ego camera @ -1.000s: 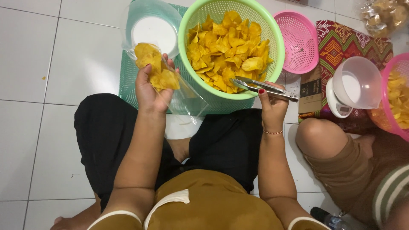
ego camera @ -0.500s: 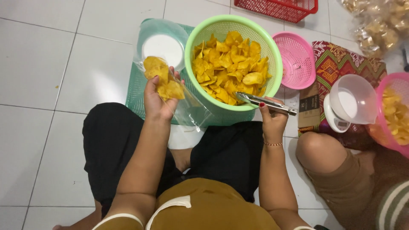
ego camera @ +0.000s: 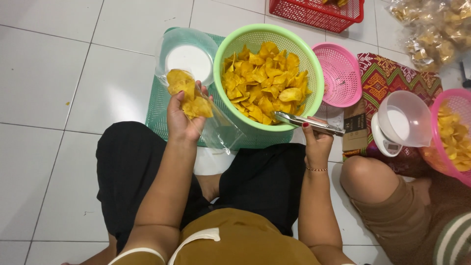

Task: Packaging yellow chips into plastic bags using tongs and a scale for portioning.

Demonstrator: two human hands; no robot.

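Observation:
My left hand (ego camera: 182, 120) holds a clear plastic bag (ego camera: 216, 128) partly filled with yellow chips (ego camera: 189, 95), lifted just left of a green basket (ego camera: 269, 39). The basket is full of yellow chips (ego camera: 262, 83). My right hand (ego camera: 316, 142) grips metal tongs (ego camera: 306, 122) that lie across the basket's near right rim, tips pointing left at the chips. Both arms reach forward over my crossed legs in black trousers.
A clear bowl with a white base (ego camera: 189, 56) sits on a green tray (ego camera: 157, 105) behind the bag. A pink basket (ego camera: 341, 73), a red crate (ego camera: 314, 12) and bagged chips (ego camera: 434, 29) lie beyond. Another person's knee (ego camera: 365, 179), a white scale with bowl (ego camera: 402, 122) and a pink basket (ego camera: 454, 135) are at right.
The view has shifted slightly lower over the baskets. My left hand with the bag of chips stays raised beside the green basket, and the tongs remain at the rim.

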